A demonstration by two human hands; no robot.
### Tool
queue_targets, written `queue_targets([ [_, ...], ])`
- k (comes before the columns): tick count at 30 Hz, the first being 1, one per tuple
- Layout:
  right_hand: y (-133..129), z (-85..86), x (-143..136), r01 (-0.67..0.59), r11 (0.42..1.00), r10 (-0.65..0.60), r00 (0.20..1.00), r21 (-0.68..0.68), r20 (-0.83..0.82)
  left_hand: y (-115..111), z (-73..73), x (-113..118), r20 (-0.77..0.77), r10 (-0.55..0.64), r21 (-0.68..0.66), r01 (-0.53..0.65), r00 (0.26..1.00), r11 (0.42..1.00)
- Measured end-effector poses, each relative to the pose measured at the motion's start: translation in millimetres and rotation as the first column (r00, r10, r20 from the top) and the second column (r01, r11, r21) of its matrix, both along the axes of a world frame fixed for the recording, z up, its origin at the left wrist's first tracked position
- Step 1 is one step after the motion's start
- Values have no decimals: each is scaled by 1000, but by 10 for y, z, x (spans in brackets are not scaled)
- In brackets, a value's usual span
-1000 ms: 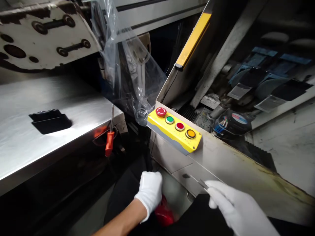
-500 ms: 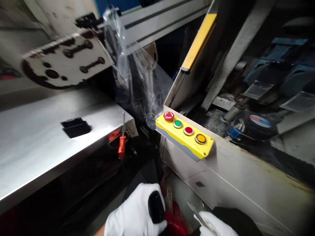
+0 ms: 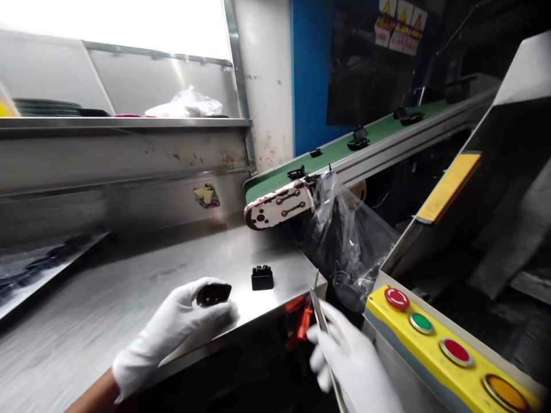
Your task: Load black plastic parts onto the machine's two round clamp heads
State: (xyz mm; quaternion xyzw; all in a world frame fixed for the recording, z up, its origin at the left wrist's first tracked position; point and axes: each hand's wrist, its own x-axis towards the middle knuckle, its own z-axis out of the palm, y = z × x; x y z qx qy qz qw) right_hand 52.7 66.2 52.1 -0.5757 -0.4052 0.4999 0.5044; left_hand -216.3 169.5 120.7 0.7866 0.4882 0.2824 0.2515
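My left hand [image 3: 172,330], in a white glove, holds a small black plastic part [image 3: 213,294] over the front edge of the steel table [image 3: 129,287]. A second black plastic part [image 3: 262,277] sits on the table just right of it. My right hand [image 3: 350,358], also gloved, grips a thin metal blade [image 3: 321,318] that points up, close to the table's corner.
An orange-handled screwdriver [image 3: 305,321] hangs at the table corner. A clear plastic bag [image 3: 348,238] hangs under the end of a green conveyor [image 3: 344,146] carrying more black parts. A yellow button box [image 3: 447,347] is at right.
My view has lifted from the floor area to the table. My left hand rose from low down with a black part and now holds it over the table; my right hand rose too.
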Motion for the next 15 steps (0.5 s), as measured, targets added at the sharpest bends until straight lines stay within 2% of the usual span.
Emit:
queue_targets([
  [1, 269, 127, -83, 37, 997, -39, 999, 74, 27, 124, -36, -93, -162, -43, 164, 70, 986, 984],
  [3, 758, 323, -231, 91, 979, -108, 990, 180, 86, 328, -115, -246, -360, -99, 309, 219, 928, 926],
  [5, 1139, 400, -318, 102, 971, -136, 980, 217, 146, 453, -159, -359, -439, -142, 324, 304, 887, 896],
  [8, 1445, 320, -311, 81, 972, -126, 972, 221, 198, 519, -166, -441, -603, -129, 315, 384, 787, 868],
  [11, 1411, 178, -190, 41, 974, -77, 985, 224, 152, 538, -177, -437, -693, -85, 325, 416, 716, 849],
  [13, 1206, 107, -70, 28, 974, -51, 994, 227, 96, 568, -224, -452, -668, -88, 343, 411, 739, 845],
  [15, 864, 39, 83, 15, 979, -31, 997, 203, 75, 616, -316, -534, -627, -74, 386, 392, 775, 835],
])
